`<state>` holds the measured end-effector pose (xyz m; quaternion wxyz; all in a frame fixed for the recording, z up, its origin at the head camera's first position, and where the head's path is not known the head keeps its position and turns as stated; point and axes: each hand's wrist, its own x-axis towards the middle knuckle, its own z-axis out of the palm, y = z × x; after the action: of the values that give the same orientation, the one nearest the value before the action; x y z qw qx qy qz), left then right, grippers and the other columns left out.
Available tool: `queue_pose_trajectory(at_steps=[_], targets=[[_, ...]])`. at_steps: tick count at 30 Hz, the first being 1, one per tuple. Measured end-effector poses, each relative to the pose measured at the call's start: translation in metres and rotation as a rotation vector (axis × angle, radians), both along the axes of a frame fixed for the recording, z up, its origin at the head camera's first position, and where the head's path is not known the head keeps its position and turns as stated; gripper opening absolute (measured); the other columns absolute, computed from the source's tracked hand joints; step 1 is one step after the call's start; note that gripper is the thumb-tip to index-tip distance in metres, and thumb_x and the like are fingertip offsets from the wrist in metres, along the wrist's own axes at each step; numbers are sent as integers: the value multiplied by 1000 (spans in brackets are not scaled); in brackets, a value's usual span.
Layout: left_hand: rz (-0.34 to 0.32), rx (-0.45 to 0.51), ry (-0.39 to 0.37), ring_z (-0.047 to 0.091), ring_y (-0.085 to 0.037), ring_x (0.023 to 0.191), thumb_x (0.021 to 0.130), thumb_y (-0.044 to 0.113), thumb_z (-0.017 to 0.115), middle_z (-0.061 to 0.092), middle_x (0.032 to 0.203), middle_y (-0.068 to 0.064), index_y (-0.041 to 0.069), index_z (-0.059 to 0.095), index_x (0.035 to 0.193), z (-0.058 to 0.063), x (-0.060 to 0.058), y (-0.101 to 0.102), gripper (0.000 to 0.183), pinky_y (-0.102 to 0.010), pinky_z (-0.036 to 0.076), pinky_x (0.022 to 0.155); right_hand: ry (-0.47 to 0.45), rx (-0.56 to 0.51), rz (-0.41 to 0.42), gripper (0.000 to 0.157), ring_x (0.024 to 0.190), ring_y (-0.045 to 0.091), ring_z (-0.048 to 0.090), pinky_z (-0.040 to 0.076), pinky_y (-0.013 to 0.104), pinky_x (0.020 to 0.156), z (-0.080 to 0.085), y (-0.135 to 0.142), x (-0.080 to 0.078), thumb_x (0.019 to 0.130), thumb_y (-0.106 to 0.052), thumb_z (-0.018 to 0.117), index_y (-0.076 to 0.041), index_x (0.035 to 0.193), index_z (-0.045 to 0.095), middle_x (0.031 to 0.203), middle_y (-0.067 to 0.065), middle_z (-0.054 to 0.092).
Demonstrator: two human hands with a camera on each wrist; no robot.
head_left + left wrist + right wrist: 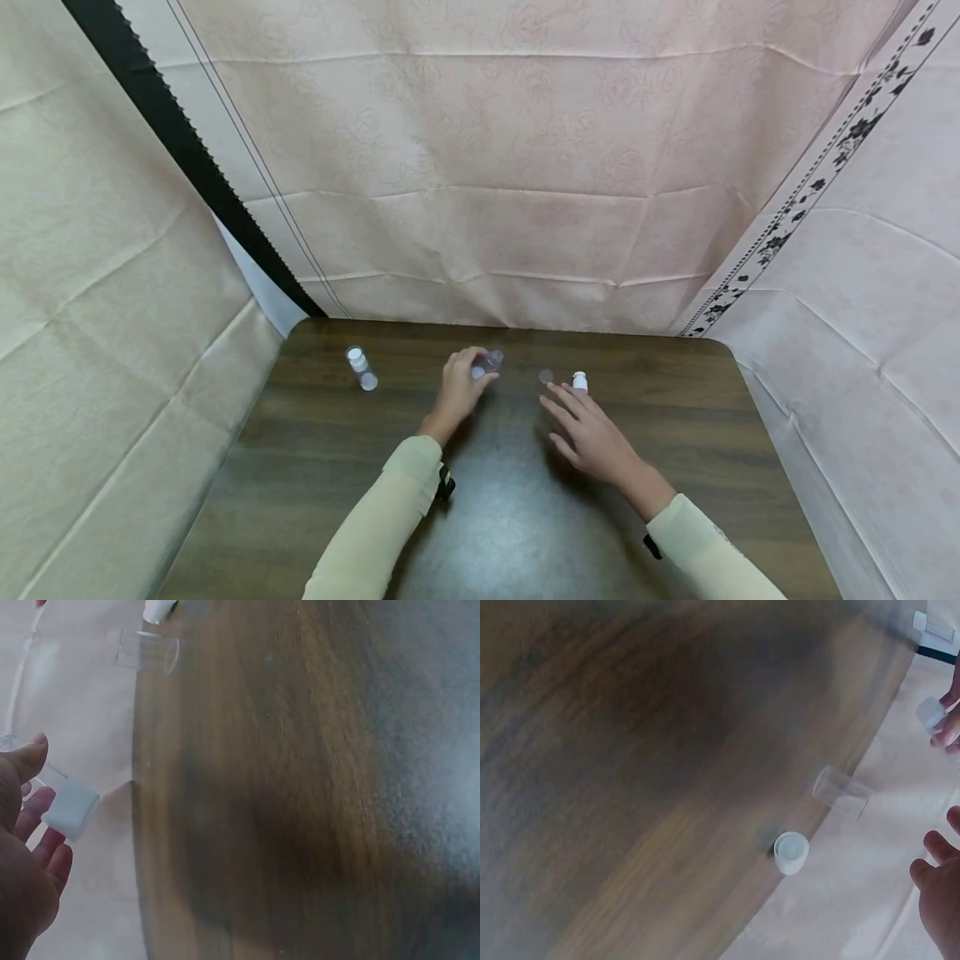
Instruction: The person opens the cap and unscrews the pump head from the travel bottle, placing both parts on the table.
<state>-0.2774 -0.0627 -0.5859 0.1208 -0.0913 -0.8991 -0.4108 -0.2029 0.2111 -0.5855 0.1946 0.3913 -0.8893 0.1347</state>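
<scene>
My left hand [456, 390] pinches a small clear bottle [491, 360] with a white end [73, 808], held tilted near the back of the table. My right hand [592, 433] has its fingers spread and holds nothing. Just beyond those fingertips a clear cup-shaped cap [545, 377] stands on the table, seen as a transparent cylinder in both wrist views. Beside it, to the right, is a small white bottle top [580, 381]; the right wrist view shows its round, hollow-looking end.
A second clear bottle with a white top [362, 368] is at the back left of the dark wooden table [315, 483]. Pale cloth [480, 192] hangs behind the table's back edge and along both sides.
</scene>
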Motion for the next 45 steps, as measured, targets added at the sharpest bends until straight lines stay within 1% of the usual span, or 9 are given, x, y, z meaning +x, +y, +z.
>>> queue_pose_trajectory(at_steps=[5,10,15,19,23,27,32,41,45], targets=[[13,38,-40,64,-26,103,87,23,85,73,114,-7,12,69,118,-6,-8,1,37,-45,56,91,-13,25,4,68,142,42,47,43,57,112,-4,-5,5,88,-24,80,-7,148,54,157,18,47],[13,65,-65,69,-28,101,86,20,85,73,112,-12,9,69,118,-8,-13,5,38,-44,58,88,-45,45,-3,67,144,40,46,42,58,113,-9,-8,13,90,-26,79,-9,149,53,159,17,46],[18,74,-94,70,-28,101,87,17,84,73,111,-16,5,68,121,-9,-18,8,39,-43,59,87,-67,64,8,65,144,41,46,43,60,112,-15,-9,19,92,-28,77,-8,150,53,159,19,45],[11,87,-114,71,-30,101,87,12,83,73,113,-17,4,68,121,-12,-21,9,38,-43,60,87,-111,108,-10,65,147,39,43,42,59,114,-20,-11,23,96,-32,72,-11,154,49,163,16,41],[15,93,-127,71,-31,102,88,8,82,74,113,-18,3,69,119,-15,-26,10,35,-45,59,88,-152,124,-25,67,149,39,40,40,60,115,-23,-12,26,97,-33,72,-14,156,47,164,15,39],[19,95,-152,71,-32,102,87,6,83,74,113,-20,2,68,119,-17,-31,13,35,-45,59,89,-191,114,-31,70,150,40,39,38,61,116,-26,-13,28,95,-31,74,-14,156,45,165,15,38],[6,99,-177,71,-31,101,87,4,82,74,111,-20,1,68,119,-21,-37,17,35,-44,59,88,-232,118,-31,68,150,40,38,38,62,116,-27,-13,31,97,-33,72,-14,157,45,164,16,38],[11,97,-200,71,-32,101,87,3,81,74,111,-20,1,68,119,-26,-40,23,34,-45,59,87,-277,112,-32,66,149,41,40,38,62,115,-30,-12,34,98,-35,70,-13,156,46,163,17,40],[14,105,-212,72,-31,100,87,3,81,74,110,-20,2,69,119,-30,-40,25,34,-44,60,86,-292,100,-38,66,149,41,40,38,63,115,-31,-10,34,99,-34,70,-13,156,46,163,17,40]])
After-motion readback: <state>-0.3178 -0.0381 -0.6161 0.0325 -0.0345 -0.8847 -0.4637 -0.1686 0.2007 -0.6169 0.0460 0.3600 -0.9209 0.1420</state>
